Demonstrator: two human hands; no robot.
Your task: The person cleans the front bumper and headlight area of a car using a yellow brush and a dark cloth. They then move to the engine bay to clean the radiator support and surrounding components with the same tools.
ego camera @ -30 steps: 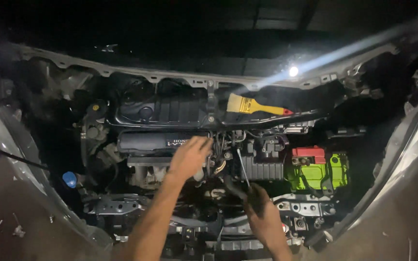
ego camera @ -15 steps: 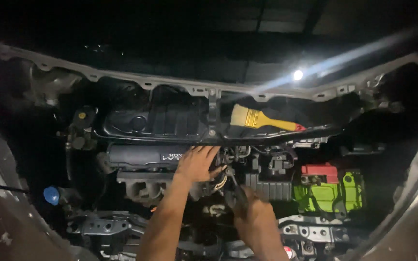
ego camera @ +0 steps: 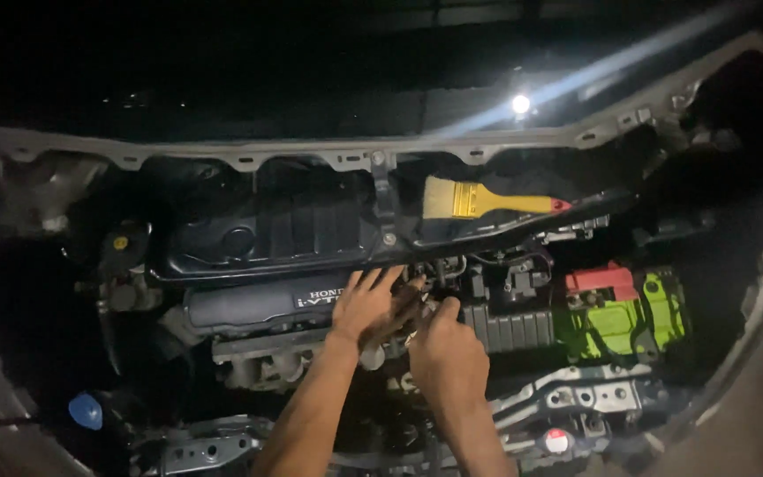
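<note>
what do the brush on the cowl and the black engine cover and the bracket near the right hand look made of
Brush: pale bristles, likely synthetic or hair, on a glossy yellow handle that looks plastic.
Engine cover: black moulded plastic by its ribbed shape and dull sheen.
Bracket: bare stamped metal, silver-grey with bolt holes.
The left hand and right hand meet at parts too dark to judge.

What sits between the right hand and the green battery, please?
In the head view, a black ribbed cover lies between the right hand and the green battery.
</note>
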